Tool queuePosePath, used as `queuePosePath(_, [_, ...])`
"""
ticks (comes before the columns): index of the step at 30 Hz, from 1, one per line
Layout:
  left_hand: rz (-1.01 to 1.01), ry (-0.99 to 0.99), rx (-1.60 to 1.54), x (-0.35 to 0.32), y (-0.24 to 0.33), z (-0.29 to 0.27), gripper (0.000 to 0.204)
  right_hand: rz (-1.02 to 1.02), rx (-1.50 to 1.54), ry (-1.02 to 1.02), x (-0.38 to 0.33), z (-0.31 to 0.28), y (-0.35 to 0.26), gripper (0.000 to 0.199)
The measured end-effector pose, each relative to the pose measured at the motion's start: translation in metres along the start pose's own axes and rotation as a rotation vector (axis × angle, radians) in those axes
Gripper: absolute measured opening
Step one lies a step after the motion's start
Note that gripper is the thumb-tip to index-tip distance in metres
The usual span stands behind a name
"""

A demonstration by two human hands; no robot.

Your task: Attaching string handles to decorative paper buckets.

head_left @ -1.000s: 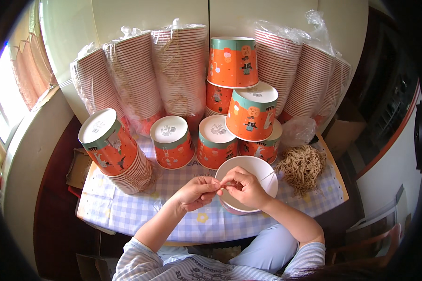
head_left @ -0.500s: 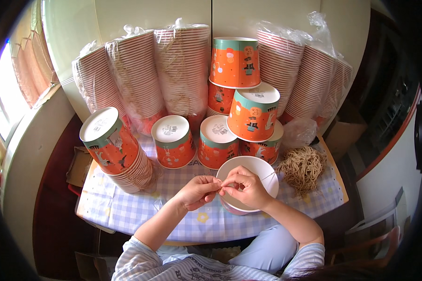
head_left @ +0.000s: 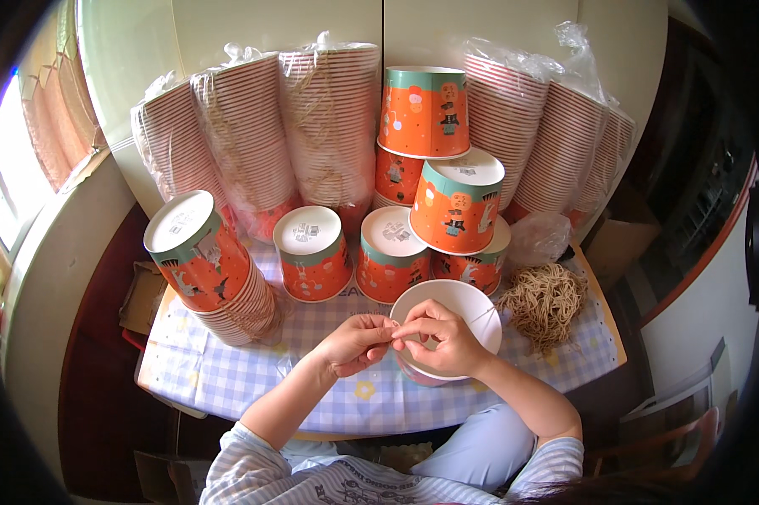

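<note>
My left hand [head_left: 358, 343] and my right hand [head_left: 440, 338] meet fingertip to fingertip, both pinched closed, over the near left rim of an upright white-lined paper bucket [head_left: 413, 301]. Whatever lies between the fingertips is too small to make out. My right hand covers part of the bucket's opening. A thin line shows on the inner wall near its right rim; whether it is a string, I cannot tell. Just right of the bucket lies a tangled heap of tan string [head_left: 543, 308].
Behind the hands stand upside-down orange paper buckets [head_left: 312, 261], some piled up [head_left: 455, 202]. A nested stack [head_left: 220, 278] leans at the left. Tall plastic-wrapped bucket stacks [head_left: 329, 126] line the back. A checked cloth [head_left: 312, 404] covers the table; a crumpled plastic bag [head_left: 538, 239] lies at the right.
The pinched fingertips have shifted very slightly to the left. The buckets and the string heap look the same.
</note>
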State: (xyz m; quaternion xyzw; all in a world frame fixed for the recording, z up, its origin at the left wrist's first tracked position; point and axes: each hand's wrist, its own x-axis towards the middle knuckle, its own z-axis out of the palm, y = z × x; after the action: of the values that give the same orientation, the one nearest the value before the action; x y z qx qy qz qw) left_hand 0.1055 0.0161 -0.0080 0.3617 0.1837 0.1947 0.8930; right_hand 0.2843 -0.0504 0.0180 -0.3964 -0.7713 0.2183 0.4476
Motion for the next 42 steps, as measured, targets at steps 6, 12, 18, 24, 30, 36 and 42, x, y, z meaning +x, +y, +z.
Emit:
queuePosePath(6, [0.004,0.012,0.05,0.0007,0.0002,-0.0002,0.009,0.013,0.001,-0.007,-0.0014,0.0014,0.004,0.02])
queuePosePath(12, [0.001,0.011,0.065,0.0008,0.001,0.001,0.01,0.034,0.016,-0.015,-0.0013,0.0011,0.0031,0.021])
queuePosePath(18, [-0.033,-0.014,0.097,0.001,0.0047,0.0032,0.009,0.023,0.004,-0.053,-0.0012,0.0004,0.0021,0.022])
queuePosePath(24, [-0.063,-0.029,0.126,0.0013,0.0072,0.0013,0.01,0.001,0.001,-0.078,0.0003,-0.0003,-0.0003,0.018])
queuePosePath(30, [-0.072,-0.035,0.127,0.002,0.0074,0.0,0.01,0.017,-0.022,-0.074,0.0,-0.0007,-0.0024,0.017])
queuePosePath(36, [0.027,0.104,0.202,-0.0008,0.0068,0.0091,0.009,0.063,0.113,-0.025,-0.0009,0.0006,0.0015,0.016])
queuePosePath(42, [0.201,0.181,0.419,-0.0018,0.0027,0.0084,0.01,0.095,0.009,-0.026,-0.0005,-0.0024,0.001,0.014])
